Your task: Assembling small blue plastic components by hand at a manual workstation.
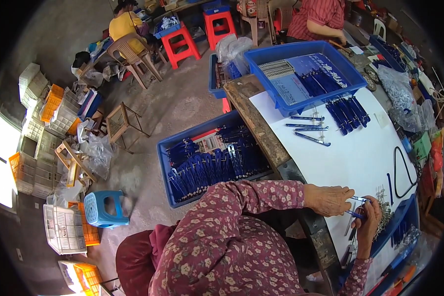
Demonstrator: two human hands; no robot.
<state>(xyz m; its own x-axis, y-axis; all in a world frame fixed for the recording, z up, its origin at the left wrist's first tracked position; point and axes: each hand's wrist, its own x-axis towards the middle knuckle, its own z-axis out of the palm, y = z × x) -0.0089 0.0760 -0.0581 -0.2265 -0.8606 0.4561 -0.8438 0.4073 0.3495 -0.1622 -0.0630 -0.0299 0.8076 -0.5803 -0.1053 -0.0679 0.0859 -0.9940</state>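
Over the right side of the white-topped table, my left hand is closed on one end of a slim blue and silver piece. Its exact kind is too small to make out. Facing it, my right hand is closed round another blue part, close to the first. Whether the two parts are joined cannot be told. Right beside my right hand lies a heap of small silver metal pieces. A thin blue strip rests on the white sheet just beyond it.
Several slim blue pieces and a blue bundle lie farther up the table, below a blue tray. Left of the table stands a blue crate full of similar pieces. A blue stool and a wooden frame chair stand on the floor. Two people sit beyond.
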